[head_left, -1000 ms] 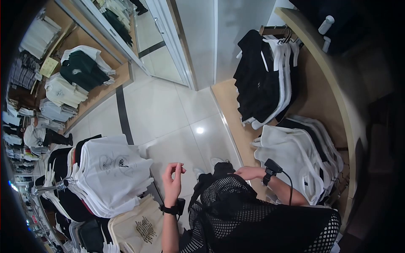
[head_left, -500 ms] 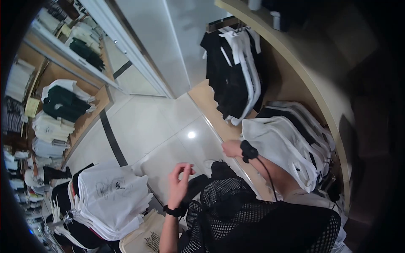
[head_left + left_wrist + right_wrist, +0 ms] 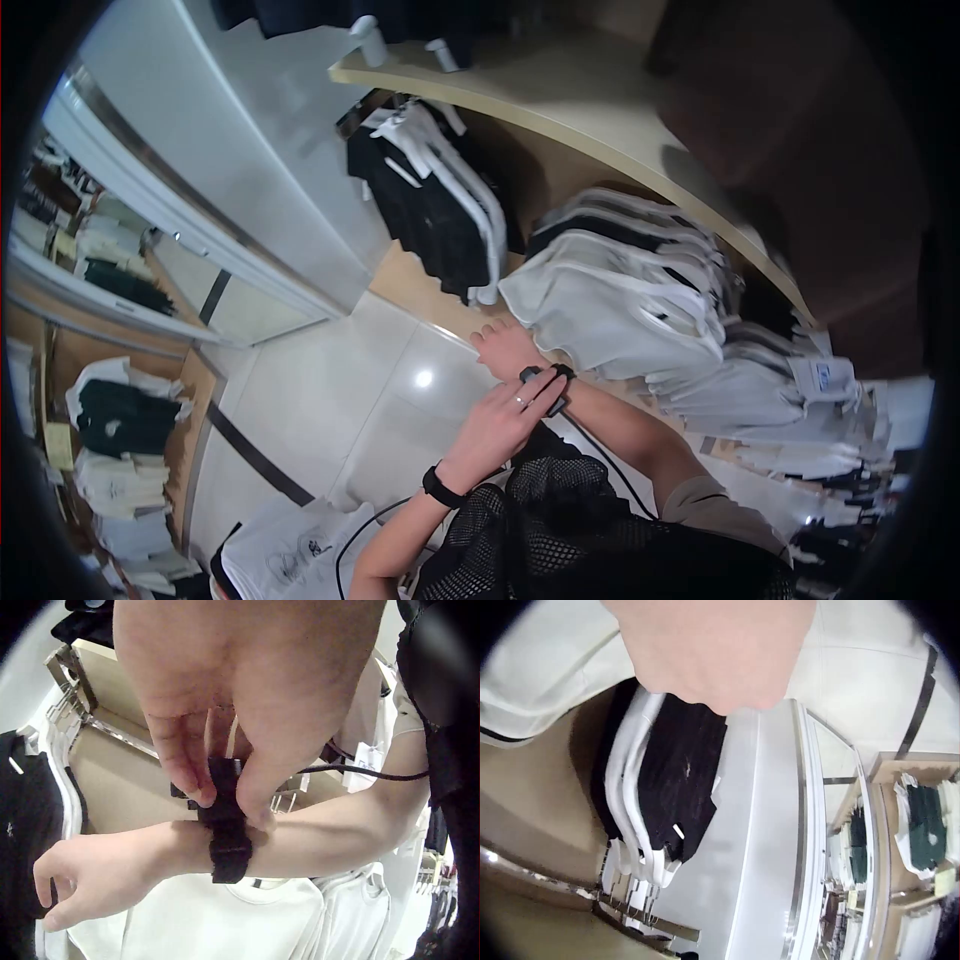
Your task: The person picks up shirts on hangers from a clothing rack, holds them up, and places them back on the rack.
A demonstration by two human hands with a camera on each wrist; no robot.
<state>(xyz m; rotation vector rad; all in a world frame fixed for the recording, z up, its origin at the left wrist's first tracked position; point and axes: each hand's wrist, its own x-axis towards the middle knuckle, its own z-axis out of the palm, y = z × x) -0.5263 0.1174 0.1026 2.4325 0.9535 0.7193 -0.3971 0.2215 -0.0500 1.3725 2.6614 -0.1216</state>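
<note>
In the head view, the left hand (image 3: pixel 497 427) grips the black wrist device (image 3: pixel 556 388) on the right wrist. The left wrist view shows its thumb and fingers pinching the device's black strap (image 3: pixel 229 851) around that wrist, with a cable running off to the right. The right hand (image 3: pixel 508 350) holds nothing and has loosely bent fingers; it hangs in front of the white sweatshirts (image 3: pixel 610 300). In the right wrist view only the back of the right hand (image 3: pixel 716 656) shows, with its fingertips hidden.
Black and white garments (image 3: pixel 430 215) hang beneath a curved shelf (image 3: pixel 560 125). Grey and white clothes (image 3: pixel 750 400) hang to the right. A white-framed mirror or glass door (image 3: pixel 180 250) stands at the left, near shelves with a dark green shirt (image 3: pixel 125 415). A printed white shirt (image 3: pixel 290 550) is at lower left.
The left hand has moved right and taken hold of the device on the right wrist. The head view has turned right, bringing more hanging clothes into sight.
</note>
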